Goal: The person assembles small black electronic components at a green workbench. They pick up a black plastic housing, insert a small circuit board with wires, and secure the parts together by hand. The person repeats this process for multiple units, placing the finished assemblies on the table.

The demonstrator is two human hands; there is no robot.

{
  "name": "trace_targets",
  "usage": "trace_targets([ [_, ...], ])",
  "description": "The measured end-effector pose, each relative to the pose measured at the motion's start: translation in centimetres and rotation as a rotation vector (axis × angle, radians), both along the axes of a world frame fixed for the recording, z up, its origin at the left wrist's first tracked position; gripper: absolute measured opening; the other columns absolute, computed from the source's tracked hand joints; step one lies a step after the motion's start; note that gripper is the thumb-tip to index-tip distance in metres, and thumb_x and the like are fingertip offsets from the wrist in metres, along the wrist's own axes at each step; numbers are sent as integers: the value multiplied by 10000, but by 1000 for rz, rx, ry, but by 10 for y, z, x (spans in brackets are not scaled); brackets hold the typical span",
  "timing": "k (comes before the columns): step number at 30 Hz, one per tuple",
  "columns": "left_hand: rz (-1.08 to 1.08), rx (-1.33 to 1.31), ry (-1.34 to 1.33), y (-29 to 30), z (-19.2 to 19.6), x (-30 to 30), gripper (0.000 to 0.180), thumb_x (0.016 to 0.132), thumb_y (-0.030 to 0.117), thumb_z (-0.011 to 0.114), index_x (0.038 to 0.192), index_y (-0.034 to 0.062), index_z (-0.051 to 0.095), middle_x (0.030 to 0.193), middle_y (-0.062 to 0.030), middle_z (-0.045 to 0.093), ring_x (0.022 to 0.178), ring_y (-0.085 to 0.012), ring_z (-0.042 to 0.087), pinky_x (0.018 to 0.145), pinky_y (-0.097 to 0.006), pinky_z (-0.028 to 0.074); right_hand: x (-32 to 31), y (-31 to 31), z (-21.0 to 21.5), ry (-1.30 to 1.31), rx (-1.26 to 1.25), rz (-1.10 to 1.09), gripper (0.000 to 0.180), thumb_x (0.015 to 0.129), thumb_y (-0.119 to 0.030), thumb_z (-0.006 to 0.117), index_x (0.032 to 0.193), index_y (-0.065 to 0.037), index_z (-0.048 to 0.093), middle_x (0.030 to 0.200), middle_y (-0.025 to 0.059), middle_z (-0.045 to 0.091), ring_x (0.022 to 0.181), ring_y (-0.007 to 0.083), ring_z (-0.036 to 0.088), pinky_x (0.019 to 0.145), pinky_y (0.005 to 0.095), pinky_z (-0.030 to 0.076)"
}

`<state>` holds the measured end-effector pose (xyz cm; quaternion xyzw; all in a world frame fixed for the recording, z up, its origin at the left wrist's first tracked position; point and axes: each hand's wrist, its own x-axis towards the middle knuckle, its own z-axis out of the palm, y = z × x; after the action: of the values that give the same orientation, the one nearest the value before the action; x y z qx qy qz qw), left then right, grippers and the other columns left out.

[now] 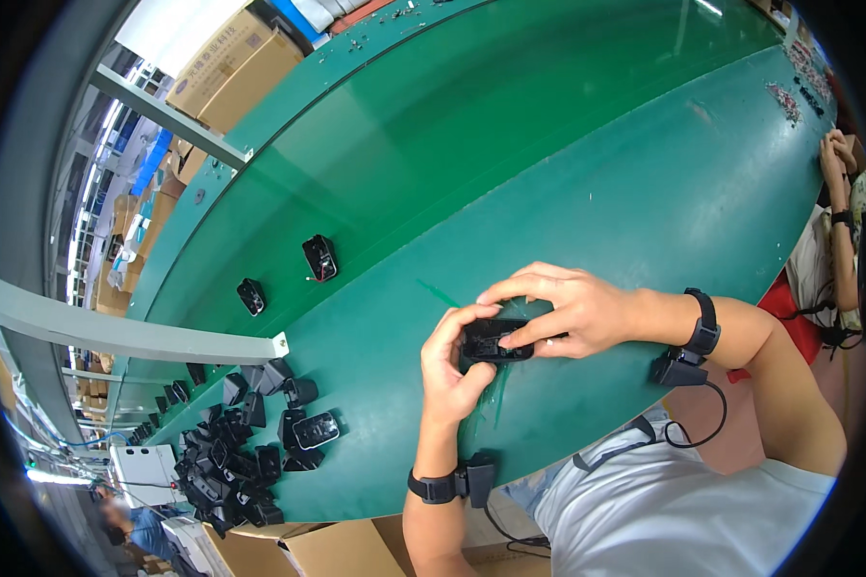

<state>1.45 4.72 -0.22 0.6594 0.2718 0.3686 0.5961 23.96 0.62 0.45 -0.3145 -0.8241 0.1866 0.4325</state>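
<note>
A black plastic housing (496, 352), open on its upper side, sits between my two hands just above or on the green bench. Fingers and thumb of my left hand (446, 373) wrap round its left end. My right hand (575, 310) is closed over its right side, with a finger pressed into the hollow. What that fingertip touches inside is hidden. Both wrists carry black straps with small black boxes.
Black housings (223, 460) lie heaped on the bench at left. Two open housings (319, 258) lie on the green conveyor belt (404, 173). A grey metal bar (144, 332) crosses at left. Cardboard boxes (226, 67) stand far left; another person's hands (837, 159) are at far right.
</note>
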Motion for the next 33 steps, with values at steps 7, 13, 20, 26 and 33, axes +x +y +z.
trace_targets([
  [7, -43, -292, -132, -5, 13, 3, 589, 948, 162, 601, 1453, 17, 333, 1100, -137, 639, 952, -148, 618, 782, -279, 504, 8, 5, 4, 316, -490, 107, 149, 777, -155, 836, 813, -39, 750, 1393, 133, 548, 1157, 273, 583, 932, 393, 513],
  [13, -65, -243, -99, -4, 3, 0, 626, 988, 289, 627, 1465, 16, 329, 981, -143, 691, 816, -142, 664, 660, -239, 508, 10, 4, 10, 581, -992, 264, 137, 781, -46, 814, 907, -10, 776, 1422, 203, 527, 1282, 293, 541, 1036, 417, 465],
  [20, -77, -271, -74, -3, 0, 1, 662, 985, 271, 632, 1498, 25, 292, 976, -161, 693, 741, -144, 664, 628, -228, 509, 9, 3, 0, 739, -1227, 296, 117, 821, -63, 781, 770, 21, 719, 1425, 229, 523, 1242, 273, 562, 1039, 400, 440],
  [26, -81, -303, -99, -8, 5, 1, 688, 1000, 245, 607, 1543, 93, 214, 974, -118, 670, 699, -103, 596, 612, -223, 468, 7, 3, 0, 740, -1163, 362, 141, 768, -51, 814, 857, 10, 724, 1450, 229, 498, 1265, 278, 539, 1042, 402, 435],
  [33, 111, -206, -112, -7, -14, 12, 530, 1031, 313, 542, 1468, 90, 343, 750, -47, 654, 586, -89, 566, 544, -236, 452, -3, 3, 31, 516, -950, 123, 239, 675, -96, 852, 799, 13, 679, 1412, 228, 528, 1247, 274, 546, 1026, 406, 443],
])
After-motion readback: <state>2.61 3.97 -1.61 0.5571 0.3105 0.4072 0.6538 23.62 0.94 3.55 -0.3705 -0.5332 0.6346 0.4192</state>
